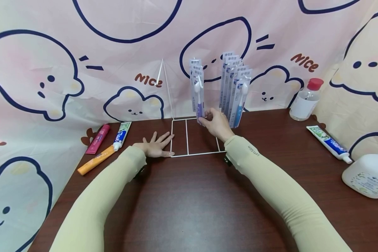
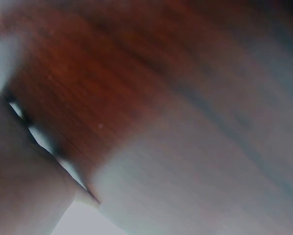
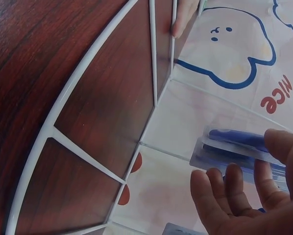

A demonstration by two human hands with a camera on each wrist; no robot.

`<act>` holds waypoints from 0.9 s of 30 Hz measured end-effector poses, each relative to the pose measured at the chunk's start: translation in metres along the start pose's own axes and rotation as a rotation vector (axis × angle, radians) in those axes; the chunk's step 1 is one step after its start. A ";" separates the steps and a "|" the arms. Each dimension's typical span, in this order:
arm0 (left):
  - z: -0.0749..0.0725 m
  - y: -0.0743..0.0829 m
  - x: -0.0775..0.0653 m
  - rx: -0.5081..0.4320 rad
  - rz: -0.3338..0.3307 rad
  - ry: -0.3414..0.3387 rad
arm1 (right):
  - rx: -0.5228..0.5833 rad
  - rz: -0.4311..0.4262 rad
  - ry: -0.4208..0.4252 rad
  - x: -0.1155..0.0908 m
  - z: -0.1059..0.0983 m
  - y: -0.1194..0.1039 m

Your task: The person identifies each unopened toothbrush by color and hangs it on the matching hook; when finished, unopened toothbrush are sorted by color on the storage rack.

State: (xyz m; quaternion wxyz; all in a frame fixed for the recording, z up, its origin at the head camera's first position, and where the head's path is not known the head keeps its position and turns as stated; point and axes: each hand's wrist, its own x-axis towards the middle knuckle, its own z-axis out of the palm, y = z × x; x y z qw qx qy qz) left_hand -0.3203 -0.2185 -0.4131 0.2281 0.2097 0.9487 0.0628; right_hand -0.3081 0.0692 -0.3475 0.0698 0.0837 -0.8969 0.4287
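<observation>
A white wire rack (image 1: 187,138) stands on the brown table against the cloth backdrop. From its hooks hang packaged toothbrushes: a shorter row with a purple toothbrush (image 1: 199,101) in front, and a longer row with a blue toothbrush (image 1: 239,101) in front. My right hand (image 1: 218,123) pinches the lower end of the front purple pack; the right wrist view shows the thumb on the pack (image 3: 242,139). Fingers spread, my left hand (image 1: 157,147) rests at the rack's left base bar. The left wrist view shows only a blurred part of that hand (image 2: 24,171).
Left of the rack lie a pink tube (image 1: 98,139), an orange tube (image 1: 96,160) and a blue-and-green toothpaste tube (image 1: 122,135). On the right are a red-capped clear bottle (image 1: 305,101), another toothpaste tube (image 1: 330,143) and a white bottle (image 1: 368,176). An unoccupied rack hook (image 1: 160,71) projects at left.
</observation>
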 end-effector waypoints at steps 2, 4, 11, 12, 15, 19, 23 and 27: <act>0.000 0.000 0.001 0.002 0.001 -0.001 | 0.014 0.003 -0.007 -0.001 -0.001 0.000; 0.000 -0.001 0.002 0.005 0.003 -0.003 | 0.019 0.003 -0.017 -0.003 -0.002 0.001; 0.001 -0.004 0.003 -0.007 0.000 -0.007 | -0.098 0.016 -0.043 -0.026 -0.008 0.003; 0.001 -0.005 0.003 -0.009 0.002 -0.006 | -0.123 0.010 -0.058 -0.032 -0.009 0.003; 0.001 -0.008 0.001 -0.003 0.002 -0.006 | -0.192 -0.028 -0.117 -0.054 -0.016 0.001; -0.001 -0.009 0.000 0.008 -0.001 -0.008 | -0.239 -0.110 -0.174 -0.085 -0.034 -0.001; -0.004 -0.009 -0.003 -0.012 0.005 -0.015 | -0.284 -0.164 -0.176 -0.111 -0.059 0.005; -0.007 -0.010 -0.007 -0.087 0.005 -0.023 | -0.324 -0.158 -0.156 -0.125 -0.090 0.020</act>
